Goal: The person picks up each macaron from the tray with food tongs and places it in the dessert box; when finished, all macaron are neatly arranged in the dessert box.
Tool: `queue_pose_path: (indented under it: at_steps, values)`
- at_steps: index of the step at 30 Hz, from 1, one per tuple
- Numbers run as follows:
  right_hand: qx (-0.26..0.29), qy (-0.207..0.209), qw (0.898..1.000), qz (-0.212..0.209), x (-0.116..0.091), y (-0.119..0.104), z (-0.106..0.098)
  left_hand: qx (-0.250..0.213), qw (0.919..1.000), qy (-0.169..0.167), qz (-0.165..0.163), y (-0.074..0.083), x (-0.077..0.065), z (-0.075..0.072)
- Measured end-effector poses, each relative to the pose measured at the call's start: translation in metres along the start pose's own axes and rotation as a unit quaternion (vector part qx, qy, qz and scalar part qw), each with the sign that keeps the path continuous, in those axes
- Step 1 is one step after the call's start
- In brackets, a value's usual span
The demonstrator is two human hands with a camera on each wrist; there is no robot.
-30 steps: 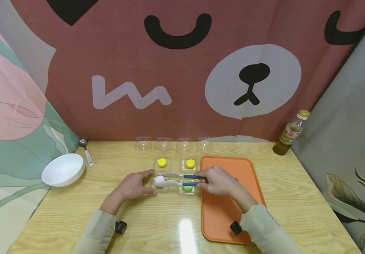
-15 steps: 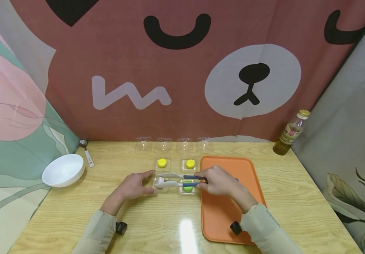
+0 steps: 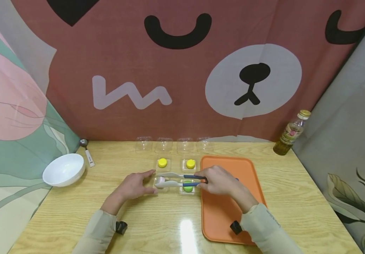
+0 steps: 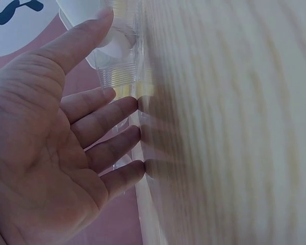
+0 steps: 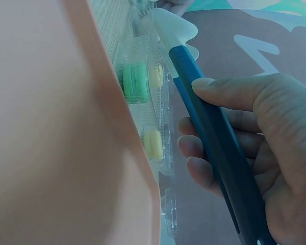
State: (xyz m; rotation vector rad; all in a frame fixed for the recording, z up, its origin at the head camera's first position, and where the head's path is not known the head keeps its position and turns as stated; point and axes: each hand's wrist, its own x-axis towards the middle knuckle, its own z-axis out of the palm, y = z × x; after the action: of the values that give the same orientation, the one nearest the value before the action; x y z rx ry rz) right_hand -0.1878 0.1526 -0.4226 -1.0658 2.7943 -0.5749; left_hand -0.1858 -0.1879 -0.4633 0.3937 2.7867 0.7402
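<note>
My right hand (image 3: pixel 217 180) grips tongs (image 5: pixel 209 117) with dark blue handles and white tips, held low and pointing left over the table. Between or just beside the tips sits a pale pinkish macaron (image 3: pixel 161 179) in a small clear plastic box (image 4: pixel 117 76); the near tip partly hides it. My left hand (image 3: pixel 135 185) spreads thumb and fingers at that box's left side, its fingertips down near the tabletop. Whether they touch the box I cannot tell. A green macaron (image 3: pixel 187 188) lies in another clear box beneath the tongs' near arm.
Two yellow macarons (image 3: pixel 162 162) sit in clear boxes behind. Several clear lids (image 3: pixel 164 144) stand along the back. An orange tray (image 3: pixel 223 222) lies under my right hand. A white bowl (image 3: pixel 63 170) and spoon (image 3: pixel 88 153) are left, an oil bottle (image 3: pixel 288 135) back right.
The pale macaron between the tongs' tips has shifted slightly; a second ago its round top showed more. Both hands and the tongs have stayed nearly still.
</note>
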Motion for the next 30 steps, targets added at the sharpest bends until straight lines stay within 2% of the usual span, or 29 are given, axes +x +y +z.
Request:
queue_pose_path:
  at_steps: [19,26,30]
  values:
    - [0.0,0.015,1.0,-0.005,-0.003,0.0,0.0,0.0,1.0,-0.001,-0.005,-0.001,-0.002,0.002]
    - [0.05,0.032,0.997,0.041,-0.011,0.009,-0.006,-0.002,1.0,0.0,-0.001,-0.002,-0.001,0.002]
    - [0.055,0.041,0.996,0.065,-0.018,0.016,-0.013,0.003,1.0,0.0,-0.001,-0.002,0.0,0.001]
